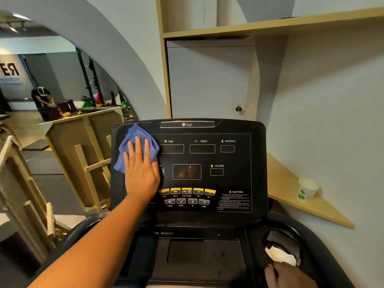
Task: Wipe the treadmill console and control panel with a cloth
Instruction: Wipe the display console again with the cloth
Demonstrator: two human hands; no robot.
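The left hand [141,169] presses the blue cloth [136,148] flat, fingers spread, on the console's [188,163] upper-left corner, so most of the panel and buttons [187,196] likely remain, while the right hand [288,275], grip unclear, rests low beside the cup holder [280,246].

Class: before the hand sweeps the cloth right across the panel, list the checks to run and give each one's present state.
1. Cloth lies flat on the console: ok.
2. Left hand presses it with open palm: ok.
3. Path right over TIME, SPEED and DISTANCE windows is free: ok.
4. Displays are dark, so the machine seems off: ok, though power cannot be confirmed.
5. Palm is clear of the yellow buttons: not ok, it sits close.
6. Right hand rests by the cup holder, steady: cannot tell.
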